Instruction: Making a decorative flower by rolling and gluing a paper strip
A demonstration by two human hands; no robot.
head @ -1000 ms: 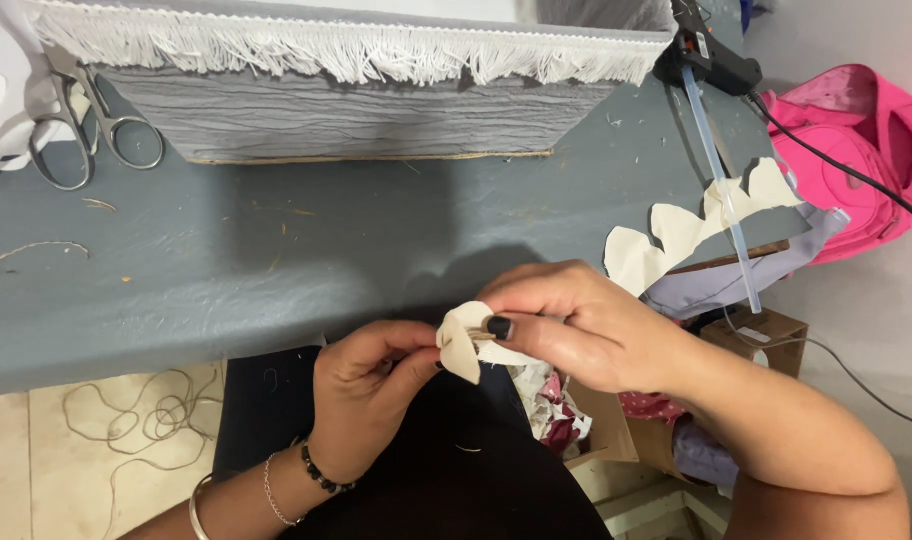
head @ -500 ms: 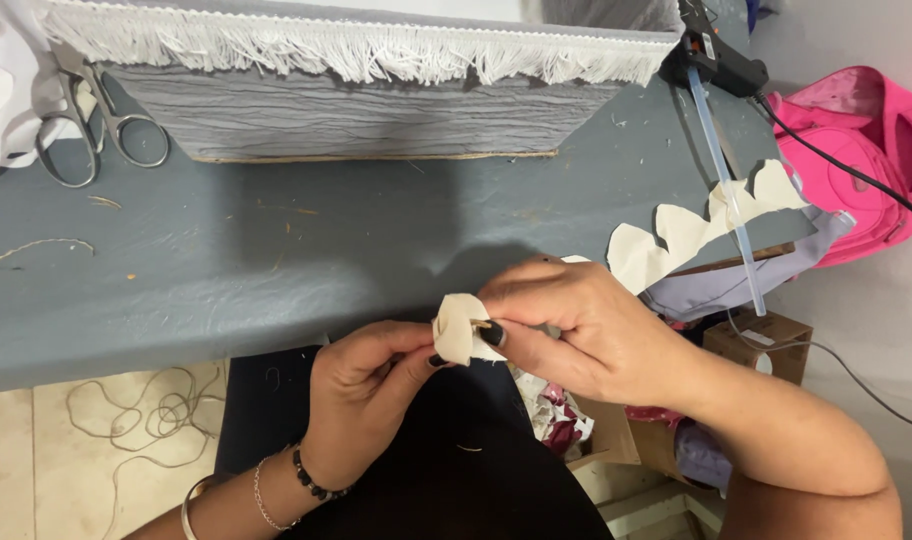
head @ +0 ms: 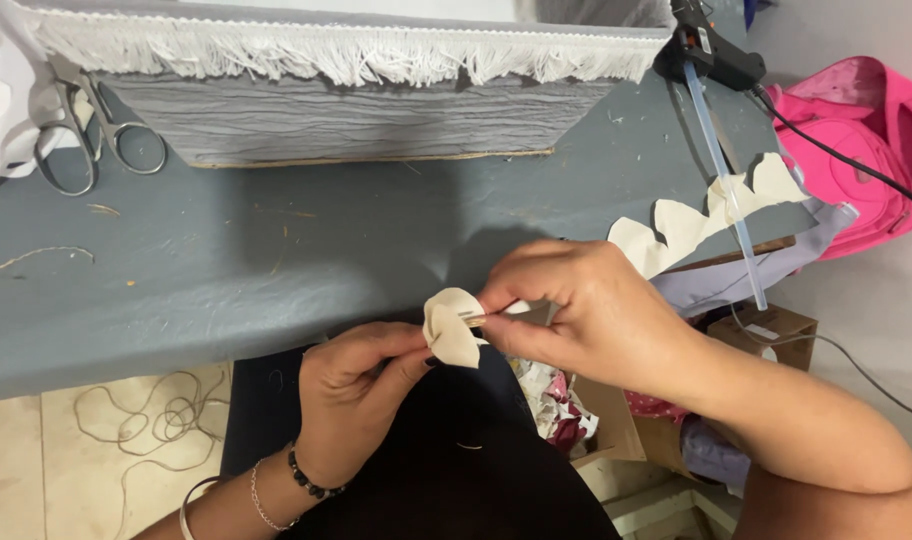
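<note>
Both my hands meet over my lap at the near edge of the grey table (head: 276, 270). A small cream fabric petal piece (head: 449, 328) sits folded between them. My left hand (head: 361, 395) pinches its lower part with fingertips. My right hand (head: 576, 310) grips its right side, thumb and forefinger closed on a thin strip that runs out of the fold. The left wrist wears bracelets.
Scissors (head: 86, 140) lie at the back left. A grey fabric-covered box with white fringe (head: 346, 85) stands at the back. A glue gun (head: 711, 60) with a glue stick, scalloped cream fabric (head: 696, 220) and a pink bag (head: 866, 140) are at the right. Loose thread lies on the floor.
The fabric piece has been turned and folded between my fingers, and my right hand has shifted slightly to the right along it. Both hands stay at the table edge.
</note>
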